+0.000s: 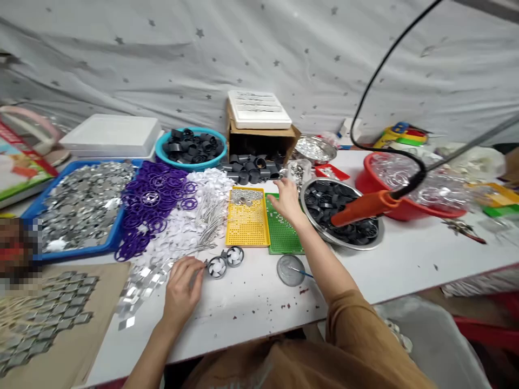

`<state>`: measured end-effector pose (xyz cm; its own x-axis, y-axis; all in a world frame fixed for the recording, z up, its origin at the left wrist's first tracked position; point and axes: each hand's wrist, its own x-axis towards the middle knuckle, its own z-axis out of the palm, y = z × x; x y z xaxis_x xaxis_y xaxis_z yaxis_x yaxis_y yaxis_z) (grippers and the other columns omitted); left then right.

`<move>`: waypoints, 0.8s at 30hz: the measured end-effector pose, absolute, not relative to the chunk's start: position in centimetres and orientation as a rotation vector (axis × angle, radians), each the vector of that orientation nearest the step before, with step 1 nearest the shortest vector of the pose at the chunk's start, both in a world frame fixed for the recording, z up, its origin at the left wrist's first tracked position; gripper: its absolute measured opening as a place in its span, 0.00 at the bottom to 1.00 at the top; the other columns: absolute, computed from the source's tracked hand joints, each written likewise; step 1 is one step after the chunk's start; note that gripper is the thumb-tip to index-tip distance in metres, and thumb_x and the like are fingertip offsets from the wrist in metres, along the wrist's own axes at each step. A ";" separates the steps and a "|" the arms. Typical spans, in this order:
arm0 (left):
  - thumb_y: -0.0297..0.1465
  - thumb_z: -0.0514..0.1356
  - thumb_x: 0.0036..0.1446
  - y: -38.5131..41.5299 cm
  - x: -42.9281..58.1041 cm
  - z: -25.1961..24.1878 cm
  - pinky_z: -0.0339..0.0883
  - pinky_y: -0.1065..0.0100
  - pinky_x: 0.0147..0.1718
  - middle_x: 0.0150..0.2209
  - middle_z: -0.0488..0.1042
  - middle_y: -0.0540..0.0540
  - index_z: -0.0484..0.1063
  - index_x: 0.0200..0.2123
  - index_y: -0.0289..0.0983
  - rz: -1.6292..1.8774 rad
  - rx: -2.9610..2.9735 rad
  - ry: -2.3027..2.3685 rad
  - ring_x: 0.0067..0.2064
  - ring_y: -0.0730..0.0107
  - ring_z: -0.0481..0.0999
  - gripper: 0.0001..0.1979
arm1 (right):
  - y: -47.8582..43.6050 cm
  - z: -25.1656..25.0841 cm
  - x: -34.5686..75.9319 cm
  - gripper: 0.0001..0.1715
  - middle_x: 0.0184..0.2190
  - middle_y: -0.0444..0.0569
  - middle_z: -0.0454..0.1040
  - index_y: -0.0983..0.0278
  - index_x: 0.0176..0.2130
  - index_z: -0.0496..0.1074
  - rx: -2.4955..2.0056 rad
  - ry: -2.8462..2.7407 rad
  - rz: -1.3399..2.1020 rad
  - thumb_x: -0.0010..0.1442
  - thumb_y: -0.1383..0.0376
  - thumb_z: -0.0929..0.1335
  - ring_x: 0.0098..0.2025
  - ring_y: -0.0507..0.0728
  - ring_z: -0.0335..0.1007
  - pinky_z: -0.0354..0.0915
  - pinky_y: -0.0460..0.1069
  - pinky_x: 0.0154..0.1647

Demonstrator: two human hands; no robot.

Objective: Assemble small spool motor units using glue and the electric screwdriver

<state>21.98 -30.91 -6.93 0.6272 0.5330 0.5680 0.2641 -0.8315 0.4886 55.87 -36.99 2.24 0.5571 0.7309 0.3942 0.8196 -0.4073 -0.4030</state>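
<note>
My left hand [183, 286] rests on the white table [251, 302] with its fingers curled beside two small round grey rings with white inserts [225, 262]; whether it pinches anything I cannot make out. My right hand [286, 199] reaches forward with fingers spread, over the boundary between the yellow perforated tray [247, 224] and the green perforated tray [284, 232]. Small shiny pieces lie at the top of the yellow tray. Nothing shows in the right hand.
A metal bowl of black rings [343, 216] and an orange-handled tool [365, 206] on a black cable sit right. Purple rings [152, 208], white pieces, mirror tiles in a blue tray [81, 208], a teal bowl [190, 146], a cardboard box [261, 138], a red basin [405, 183].
</note>
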 end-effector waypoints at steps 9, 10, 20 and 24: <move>0.25 0.58 0.59 -31.6 22.1 -6.7 0.66 0.54 0.48 0.38 0.75 0.44 0.72 0.39 0.38 1.062 2.547 0.566 0.45 0.58 0.72 0.06 | -57.8 5.3 56.1 0.08 0.27 0.45 0.76 0.63 0.38 0.75 -1.866 -0.808 -0.612 0.61 0.62 0.67 0.25 0.53 0.72 0.69 0.48 0.29; 0.25 0.58 0.59 -32.0 22.5 -6.4 0.66 0.55 0.48 0.38 0.75 0.44 0.72 0.39 0.38 1.063 2.544 0.552 0.45 0.58 0.72 0.06 | -58.9 5.0 58.1 0.11 0.28 0.47 0.76 0.64 0.39 0.75 -1.949 -0.694 -0.667 0.61 0.61 0.66 0.26 0.54 0.72 0.70 0.50 0.31; 0.23 0.57 0.59 -37.2 25.9 -3.2 0.66 0.57 0.50 0.39 0.75 0.44 0.72 0.40 0.38 1.033 2.545 0.373 0.47 0.60 0.72 0.08 | -57.1 0.7 65.6 0.36 0.51 0.61 0.65 0.63 0.59 0.61 -3.125 -0.959 0.029 0.55 0.57 0.71 0.43 0.65 0.74 0.67 0.54 0.41; 0.24 0.58 0.59 -37.2 24.5 -3.9 0.66 0.57 0.49 0.39 0.75 0.44 0.72 0.40 0.38 0.995 2.564 0.496 0.47 0.60 0.72 0.06 | -56.9 0.6 65.5 0.33 0.50 0.64 0.66 0.66 0.57 0.60 -3.156 -1.015 0.034 0.57 0.58 0.70 0.46 0.67 0.73 0.66 0.54 0.42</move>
<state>24.46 -37.21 -3.86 0.6930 0.4371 0.5733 0.1952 -0.8793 0.4345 65.47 -56.90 0.63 0.8139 0.5764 -0.0723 0.5800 -0.7991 0.1585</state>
